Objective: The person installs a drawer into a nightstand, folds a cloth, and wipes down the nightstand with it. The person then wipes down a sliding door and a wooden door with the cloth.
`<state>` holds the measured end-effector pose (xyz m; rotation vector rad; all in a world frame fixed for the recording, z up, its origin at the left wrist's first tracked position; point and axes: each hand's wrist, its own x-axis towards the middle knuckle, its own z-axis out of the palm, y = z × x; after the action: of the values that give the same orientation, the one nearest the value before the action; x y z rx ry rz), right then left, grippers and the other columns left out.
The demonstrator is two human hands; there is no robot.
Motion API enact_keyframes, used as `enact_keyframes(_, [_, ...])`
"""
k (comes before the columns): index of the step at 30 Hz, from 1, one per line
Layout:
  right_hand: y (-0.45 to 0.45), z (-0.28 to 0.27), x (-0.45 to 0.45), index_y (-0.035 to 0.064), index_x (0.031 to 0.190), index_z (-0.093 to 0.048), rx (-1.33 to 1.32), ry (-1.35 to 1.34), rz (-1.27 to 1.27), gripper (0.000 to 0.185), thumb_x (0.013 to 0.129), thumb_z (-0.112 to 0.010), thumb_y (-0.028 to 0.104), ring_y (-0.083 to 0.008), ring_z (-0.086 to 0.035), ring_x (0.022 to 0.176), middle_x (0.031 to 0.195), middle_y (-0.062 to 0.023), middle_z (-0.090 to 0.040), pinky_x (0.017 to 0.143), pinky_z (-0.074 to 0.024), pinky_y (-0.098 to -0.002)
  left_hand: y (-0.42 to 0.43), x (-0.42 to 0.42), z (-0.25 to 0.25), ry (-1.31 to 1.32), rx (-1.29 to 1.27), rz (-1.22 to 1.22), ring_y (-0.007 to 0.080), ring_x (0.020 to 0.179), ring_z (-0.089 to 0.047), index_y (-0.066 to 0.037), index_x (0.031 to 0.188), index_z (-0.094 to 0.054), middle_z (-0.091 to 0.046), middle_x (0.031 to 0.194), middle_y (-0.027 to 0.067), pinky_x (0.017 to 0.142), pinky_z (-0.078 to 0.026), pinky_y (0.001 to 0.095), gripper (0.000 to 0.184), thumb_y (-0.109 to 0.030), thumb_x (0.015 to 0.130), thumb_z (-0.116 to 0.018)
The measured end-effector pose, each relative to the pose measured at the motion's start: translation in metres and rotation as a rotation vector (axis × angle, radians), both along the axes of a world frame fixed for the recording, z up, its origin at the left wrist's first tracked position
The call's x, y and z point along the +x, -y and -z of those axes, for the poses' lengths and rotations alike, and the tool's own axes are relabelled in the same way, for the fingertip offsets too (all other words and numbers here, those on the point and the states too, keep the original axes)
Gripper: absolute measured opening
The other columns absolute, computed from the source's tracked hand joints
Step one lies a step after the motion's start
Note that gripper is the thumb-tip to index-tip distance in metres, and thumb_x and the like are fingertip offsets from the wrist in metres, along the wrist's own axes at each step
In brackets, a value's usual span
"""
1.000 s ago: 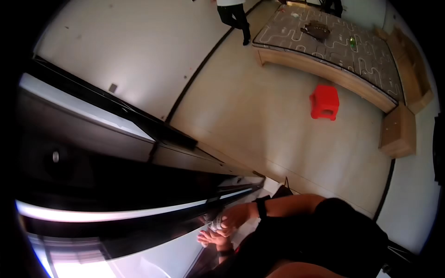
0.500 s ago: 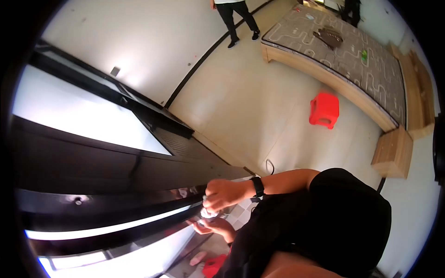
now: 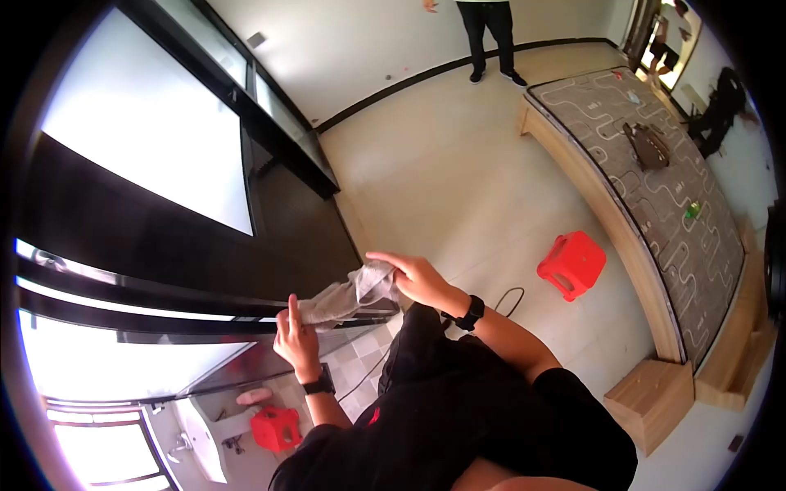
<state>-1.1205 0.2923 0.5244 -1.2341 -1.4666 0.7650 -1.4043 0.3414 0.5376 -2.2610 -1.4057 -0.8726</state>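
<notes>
A greyish-white cloth (image 3: 340,301) is stretched, bunched and twisted, between my two hands beside the dark frame. My left hand (image 3: 298,340) grips its left end with the index finger pointing up. My right hand (image 3: 422,282) holds the other end, its index finger extended along the top. Close by on the left stands a black-framed door (image 3: 303,221) with bright glass panels. Each wrist wears a dark band.
A red stool (image 3: 573,263) stands on the tiled floor near a bed with a patterned mattress (image 3: 622,147). A bag (image 3: 647,147) lies on it. A person (image 3: 489,37) stands by the far wall. Lower left are a washbasin (image 3: 199,438) and another red stool (image 3: 277,429).
My hands have moved apart from close together at the frame's edge, and the cloth now spans between them. The view has turned, showing the washbasin.
</notes>
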Motion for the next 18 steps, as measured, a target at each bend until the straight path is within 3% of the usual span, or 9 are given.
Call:
enact_keyframes(2, [-0.005, 0.000, 0.015, 0.0207, 0.130, -0.053, 0.056, 0.019, 0.055, 0.055, 0.081, -0.048, -0.004, -0.0308, -0.062, 0.069, 0.081, -0.0150, -0.064, 0.063, -0.0497, -0.0384, -0.002, 0.027, -0.004, 0.052, -0.115, -0.041, 0.0279, 0.058, -0.061, -0.024, 0.133, -0.053, -0.065, 0.080, 0.0071, 0.049, -0.048, 0.0384, 0.069, 0.000, 0.069, -0.055])
enact_keyframes(7, [-0.024, 0.002, 0.060, 0.0252, 0.127, -0.051, 0.108, 0.133, 0.226, 0.047, 0.085, -0.046, 0.004, -0.0330, -0.064, 0.074, 0.082, -0.0156, -0.064, 0.067, -0.0511, -0.0420, -0.022, 0.092, -0.006, 0.284, -0.377, -0.045, 0.0367, 0.055, -0.060, -0.025, 0.132, -0.052, -0.064, 0.073, 0.0188, 0.050, -0.046, 0.0443, 0.053, -0.003, 0.083, -0.050])
enact_keyframes(9, [-0.035, -0.009, 0.078, 0.0196, 0.124, -0.054, -0.535, 0.218, 0.128, 0.042, 0.087, -0.043, 0.003, -0.0303, -0.063, 0.081, 0.094, -0.0166, -0.065, 0.072, -0.0491, -0.0370, -0.036, 0.108, 0.001, 0.448, -0.423, 0.046, 0.0389, 0.060, -0.061, -0.024, 0.130, -0.053, -0.064, 0.078, 0.0206, 0.054, -0.048, 0.0442, 0.047, -0.006, 0.086, -0.049])
enact_keyframes(10, [-0.048, 0.012, 0.079, 0.0187, 0.125, -0.052, -0.420, 0.145, 0.174, 0.035, 0.091, -0.045, 0.016, -0.0330, -0.064, 0.073, 0.080, -0.0176, -0.064, 0.068, -0.0504, -0.0414, -0.043, 0.116, 0.005, 0.522, -0.402, 0.089, 0.0381, 0.061, -0.063, -0.021, 0.128, -0.054, -0.064, 0.082, 0.0216, 0.056, -0.049, 0.0431, 0.044, -0.008, 0.087, -0.047])
enact_keyframes(11, [-0.059, 0.030, 0.079, 0.0187, 0.125, -0.052, -0.415, 0.154, 0.177, 0.035, 0.091, -0.045, 0.016, -0.0330, -0.064, 0.073, 0.080, -0.0176, -0.064, 0.068, -0.0504, -0.0414, -0.049, 0.119, 0.004, 0.646, -0.660, -0.029, 0.0293, 0.058, -0.064, -0.019, 0.128, -0.055, -0.067, 0.081, 0.0171, 0.054, -0.050, 0.0376, 0.043, -0.007, 0.088, -0.044])
enact_keyframes(13, [-0.086, 0.043, 0.083, 0.0140, 0.125, -0.053, -0.238, -0.156, 0.208, 0.034, 0.092, -0.046, 0.018, -0.0286, -0.064, 0.074, 0.081, -0.0165, -0.064, 0.066, -0.0503, -0.0400, -0.065, 0.132, 0.002, 0.963, -0.824, -0.039, 0.0194, 0.060, -0.064, -0.014, 0.128, -0.054, -0.067, 0.078, 0.0094, 0.054, -0.051, 0.0303, 0.042, -0.005, 0.090, -0.041])
enact_keyframes(15, [-0.119, 0.049, 0.091, 0.0144, 0.136, -0.045, -0.124, -0.225, 0.142, 0.043, 0.093, -0.046, 0.016, -0.0224, -0.063, 0.080, 0.094, -0.0133, -0.065, 0.069, -0.0514, -0.0375, -0.091, 0.134, 0.017, 1.049, -0.843, 0.029, 0.0147, 0.064, -0.063, -0.010, 0.132, -0.048, -0.065, 0.081, 0.0054, 0.055, -0.051, 0.0257, 0.041, -0.003, 0.093, -0.038])
enact_keyframes(17, [-0.150, 0.019, 0.094, 0.0185, 0.147, -0.032, -0.281, -0.568, -0.020, 0.057, 0.092, -0.046, 0.011, -0.0195, -0.061, 0.086, 0.114, -0.0113, -0.061, 0.077, -0.0517, -0.0360, -0.129, 0.141, 0.034, 1.251, -0.750, 0.079, 0.0145, 0.069, -0.063, -0.008, 0.136, -0.042, -0.065, 0.091, 0.0088, 0.054, -0.051, 0.0262, 0.042, -0.001, 0.095, -0.037])
enact_keyframes(18, [-0.172, 0.009, 0.095, 0.0234, 0.151, -0.020, -0.301, -0.429, -0.070, 0.069, 0.091, -0.050, 0.008, -0.0218, -0.062, 0.092, 0.127, -0.0129, -0.055, 0.085, -0.0510, -0.0352, -0.151, 0.146, 0.037, 1.267, -0.735, 0.139, 0.0147, 0.072, -0.063, -0.006, 0.136, -0.040, -0.063, 0.098, 0.0104, 0.057, -0.052, 0.0271, 0.041, -0.001, 0.095, -0.038])
